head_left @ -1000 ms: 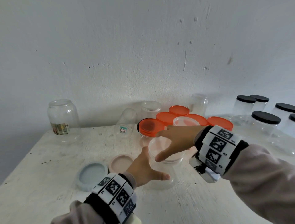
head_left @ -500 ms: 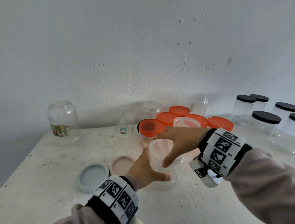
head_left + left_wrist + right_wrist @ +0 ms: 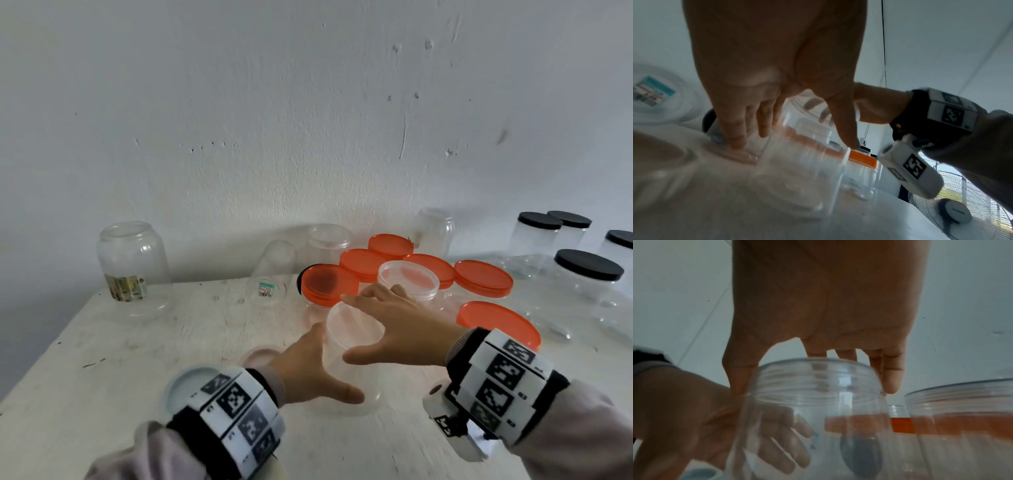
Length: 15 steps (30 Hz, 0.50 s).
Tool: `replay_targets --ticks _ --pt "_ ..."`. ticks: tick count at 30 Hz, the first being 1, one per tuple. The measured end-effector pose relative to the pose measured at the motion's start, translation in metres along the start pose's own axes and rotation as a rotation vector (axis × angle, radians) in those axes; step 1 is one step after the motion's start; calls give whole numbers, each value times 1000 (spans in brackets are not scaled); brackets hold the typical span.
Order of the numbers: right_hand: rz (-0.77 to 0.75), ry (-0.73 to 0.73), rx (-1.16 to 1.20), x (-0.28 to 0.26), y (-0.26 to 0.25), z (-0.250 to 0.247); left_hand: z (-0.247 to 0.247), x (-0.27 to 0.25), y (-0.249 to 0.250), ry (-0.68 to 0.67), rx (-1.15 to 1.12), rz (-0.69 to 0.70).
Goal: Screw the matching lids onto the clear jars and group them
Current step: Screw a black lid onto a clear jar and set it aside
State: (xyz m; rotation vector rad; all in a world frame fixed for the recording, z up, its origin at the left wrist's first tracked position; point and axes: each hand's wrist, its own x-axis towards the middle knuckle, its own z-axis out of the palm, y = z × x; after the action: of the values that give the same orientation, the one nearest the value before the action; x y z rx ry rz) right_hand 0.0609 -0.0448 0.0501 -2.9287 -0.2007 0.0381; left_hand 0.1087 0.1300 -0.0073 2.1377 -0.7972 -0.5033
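A clear lidless jar (image 3: pixel 375 380) stands near the middle of the white table (image 3: pixel 102 342). My left hand (image 3: pixel 310 370) wraps round its left side, thumb across the front. My right hand (image 3: pixel 390 325) sits over the open mouth, with thumb and fingers curled down around the threaded rim. In the right wrist view the jar (image 3: pixel 818 402) shows a bare neck, and the left fingers (image 3: pixel 789 443) show through its wall. A pink lid (image 3: pixel 260 354) and a grey-blue lid (image 3: pixel 185 385) lie flat left of the jar.
Several orange-lidded jars (image 3: pixel 483 277) cluster behind the hands, with one open jar (image 3: pixel 407 284) among them. Black-lidded jars (image 3: pixel 587 270) stand at the right. A labelled glass jar (image 3: pixel 132 263) and an upturned stickered jar (image 3: pixel 270 274) stand by the wall at the left.
My right hand has dropped from just above the jar onto its mouth and spread round the rim. The left hand keeps its hold on the jar's side.
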Motion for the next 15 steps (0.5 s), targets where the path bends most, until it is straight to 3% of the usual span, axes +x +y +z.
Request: replay_targets --ticks 4,10,15 --pt "44 35 20 9 13 -3 -46 18 -2 77 221 -91" --pt "57 38 3 18 28 -5 -107 59 -12 340 268 -155" --pt "38 8 2 20 31 -5 -127 92 -26 335 431 -298"
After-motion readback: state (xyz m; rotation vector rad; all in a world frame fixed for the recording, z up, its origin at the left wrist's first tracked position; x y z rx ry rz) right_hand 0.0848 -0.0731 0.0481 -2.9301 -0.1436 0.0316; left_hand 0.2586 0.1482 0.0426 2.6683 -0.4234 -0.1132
